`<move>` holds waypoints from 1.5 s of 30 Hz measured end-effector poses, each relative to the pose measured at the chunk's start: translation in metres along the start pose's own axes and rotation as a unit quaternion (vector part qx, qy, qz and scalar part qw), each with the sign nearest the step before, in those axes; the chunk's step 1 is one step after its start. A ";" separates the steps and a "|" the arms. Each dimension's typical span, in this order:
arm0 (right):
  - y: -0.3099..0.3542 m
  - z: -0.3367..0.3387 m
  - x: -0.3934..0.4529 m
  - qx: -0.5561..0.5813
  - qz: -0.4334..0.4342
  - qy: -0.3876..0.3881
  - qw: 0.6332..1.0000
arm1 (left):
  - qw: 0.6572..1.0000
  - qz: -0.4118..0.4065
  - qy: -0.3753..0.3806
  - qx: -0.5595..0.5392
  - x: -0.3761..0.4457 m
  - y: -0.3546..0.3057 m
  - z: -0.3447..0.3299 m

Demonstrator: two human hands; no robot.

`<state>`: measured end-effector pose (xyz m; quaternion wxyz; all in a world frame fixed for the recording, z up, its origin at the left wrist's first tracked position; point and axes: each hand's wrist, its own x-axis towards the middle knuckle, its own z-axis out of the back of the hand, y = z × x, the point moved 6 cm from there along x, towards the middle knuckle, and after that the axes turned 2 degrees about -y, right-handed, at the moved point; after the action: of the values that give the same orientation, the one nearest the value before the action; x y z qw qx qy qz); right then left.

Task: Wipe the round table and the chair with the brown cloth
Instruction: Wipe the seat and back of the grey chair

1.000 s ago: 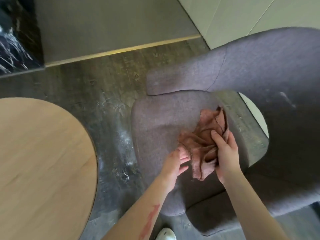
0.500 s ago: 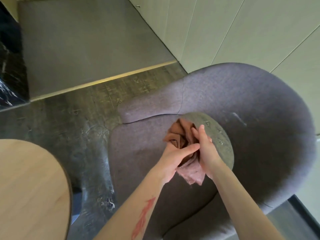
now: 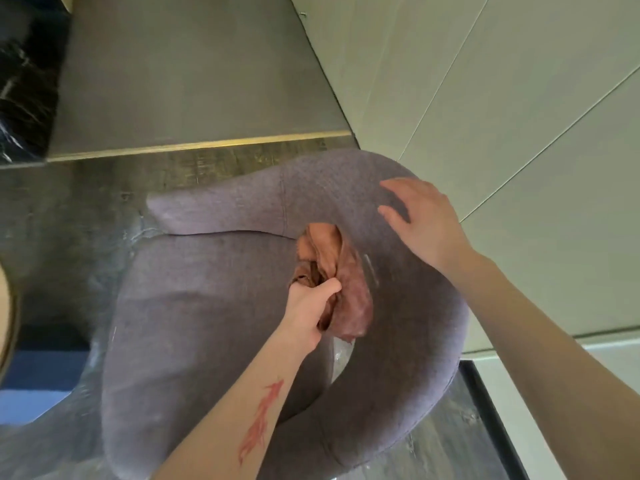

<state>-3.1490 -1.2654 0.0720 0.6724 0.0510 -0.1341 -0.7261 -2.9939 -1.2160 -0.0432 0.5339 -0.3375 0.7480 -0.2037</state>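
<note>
One chair point(image 3: 214, 320) is filling the frame's centre, and one table point(image 3: 7, 317) edge is showing at the left border. One cloth point(image 3: 341, 278) is bunching mid-frame, spilling above and right of the left hand point(image 3: 308, 313) clenching it. The right hand point(image 3: 424, 223), fingers spread and released, is hovering upper right over the backrest.

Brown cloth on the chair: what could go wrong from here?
1. The crumpled brown cloth is bunched in the left hand, with a loose tail hanging; a wad may wipe only a narrow strip.
2. The right hand, open over the grey fabric chair backrest, may push the chair if it leans.
</note>
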 end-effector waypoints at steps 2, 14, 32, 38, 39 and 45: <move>-0.014 0.003 0.015 -0.062 0.026 0.007 0.998 | 0.999 -0.023 -0.021 -0.013 0.004 -0.005 -0.011; -0.049 -0.023 0.039 0.004 -0.055 0.124 0.991 | 0.989 -0.098 -0.107 0.021 0.045 0.003 -0.014; -0.052 -0.023 0.037 0.046 -0.082 0.084 0.992 | 0.922 -0.139 -0.034 0.361 0.094 0.058 -0.046; -0.050 -0.022 0.036 0.021 -0.080 0.079 0.993 | 0.906 -0.100 -0.065 0.406 0.115 0.089 -0.022; -0.049 -0.021 0.036 0.020 -0.079 0.081 0.993 | 0.898 -0.051 -0.059 0.433 0.118 0.096 -0.013; -0.046 -0.021 0.035 0.019 -0.084 0.083 0.993 | 0.919 0.002 -0.169 0.356 0.095 0.071 0.032</move>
<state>-3.1906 -1.2996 0.0438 0.6164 0.1355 -0.0869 -0.7708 -3.0034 -1.2338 -0.1650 0.7379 -0.1533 0.5251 -0.3954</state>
